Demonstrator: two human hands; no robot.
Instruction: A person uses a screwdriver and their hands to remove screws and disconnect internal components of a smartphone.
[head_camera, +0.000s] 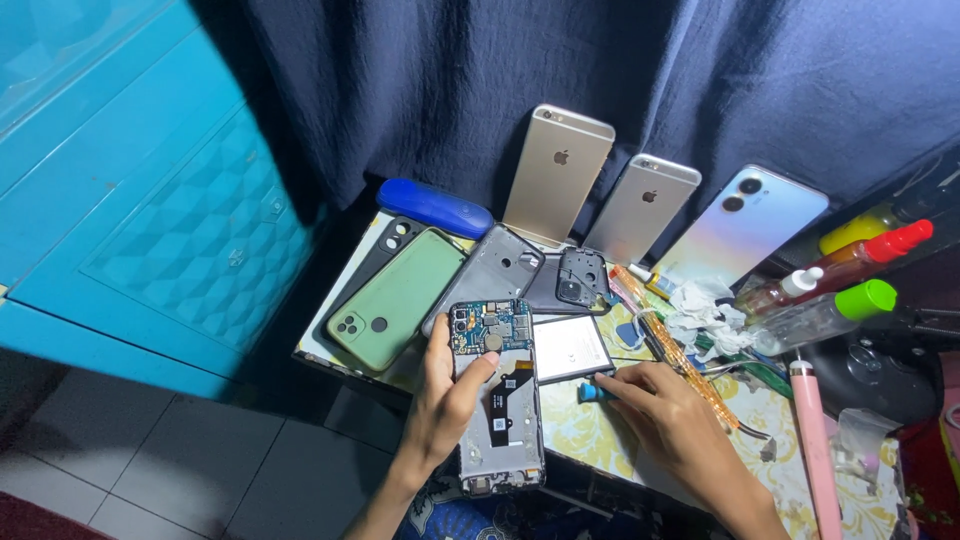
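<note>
a: presently, item one: opened phone (497, 395), back cover off, circuit board and flex cable exposed. location: held above the near edge of the bench (600, 425), tilted upright toward the camera.

b: held by which hand?

a: left hand (445, 400). fingers wrapped behind the frame, thumb pressed across the front near the board. closed firmly on it.

b: and the right hand (665, 410)?

a: item two: small blue tool (592, 392), lying on the bench just beside the phone's right edge. right fingers curled and pinched onto it; whether it is lifted or resting on the cloth, cannot tell.

b: step in hand, by your reading?

a: judged: mid-disassembly. board side is bare, and the right hand appears to be fetching a tool.

b: what the next move calls for?

a: judged: a steady left grip, and a fine tip brought to the board with light force, since the flex cable looks fragile.

b: remaining stock?

a: loose battery (570, 348) just behind the phone; grey inner frame (490, 270); green phone case (398, 298); two gold phones (557, 175) and a pale iridescent phone (742, 225) leaning on the dark curtain (450, 80); blue case (435, 206); bottles with coloured caps (830, 310) at right; pink stick (815, 440).
</note>
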